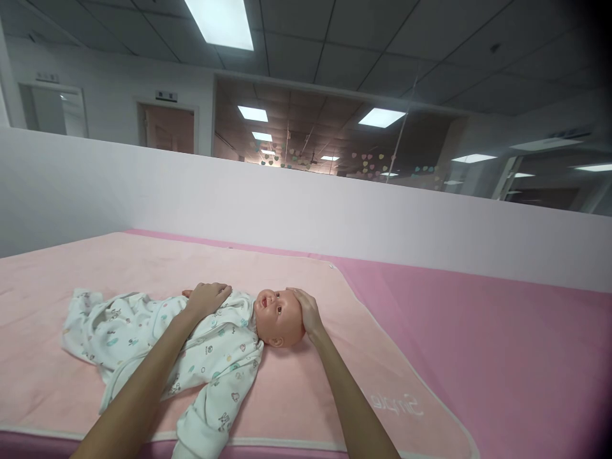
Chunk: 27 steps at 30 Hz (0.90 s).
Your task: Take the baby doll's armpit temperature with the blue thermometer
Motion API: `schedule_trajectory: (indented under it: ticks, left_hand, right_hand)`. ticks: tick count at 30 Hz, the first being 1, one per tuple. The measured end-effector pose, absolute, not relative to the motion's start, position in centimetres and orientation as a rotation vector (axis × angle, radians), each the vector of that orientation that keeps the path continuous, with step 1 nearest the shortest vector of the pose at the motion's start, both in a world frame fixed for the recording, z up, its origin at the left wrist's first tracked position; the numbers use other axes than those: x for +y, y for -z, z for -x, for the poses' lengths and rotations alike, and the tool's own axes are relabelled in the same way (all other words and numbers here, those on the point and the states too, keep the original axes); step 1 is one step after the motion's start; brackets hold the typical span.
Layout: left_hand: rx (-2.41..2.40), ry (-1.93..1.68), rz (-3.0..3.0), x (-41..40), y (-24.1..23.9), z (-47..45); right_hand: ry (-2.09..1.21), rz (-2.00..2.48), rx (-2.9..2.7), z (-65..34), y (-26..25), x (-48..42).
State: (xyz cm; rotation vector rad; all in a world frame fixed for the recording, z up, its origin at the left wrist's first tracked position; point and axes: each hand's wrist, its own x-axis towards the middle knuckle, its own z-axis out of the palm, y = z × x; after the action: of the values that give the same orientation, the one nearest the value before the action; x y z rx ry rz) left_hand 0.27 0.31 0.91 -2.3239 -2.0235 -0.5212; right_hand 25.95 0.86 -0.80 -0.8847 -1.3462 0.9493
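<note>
A baby doll lies on its back on a light pink blanket [296, 389], head [277, 319] to the right. It wears a white printed sleepsuit [157, 331]. My left hand [208, 298] rests flat on the doll's chest, fingers stretched out. My right hand [306, 312] cups the top of the doll's head, fingers curved against it. The far arm of the doll is hidden behind my left hand.
The blanket lies on a darker pink surface [502, 357] that runs on to the right. A white partition wall [335, 217] stands close behind it. Beyond are doors, glass panels and ceiling lights.
</note>
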Motion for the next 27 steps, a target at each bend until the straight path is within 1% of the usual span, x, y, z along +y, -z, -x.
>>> schedule_trajectory:
  ticks: [8,18,27]
  left_hand:
    - [-2.045,0.543,2.32,0.1,-1.0,-0.4]
    - [-2.002,0.501,2.34,0.4,-0.9,-0.2]
    - [-2.04,0.536,2.31,0.2,-0.9,-0.3]
  right_hand:
    - [-0.861,0.93,-1.213,-26.1,1.7,1.3]
    - [-0.959,0.888,-1.323,-25.8,0.7,0.5]
    - [-0.903,0.906,-1.286,-25.8,0.8,0.4]
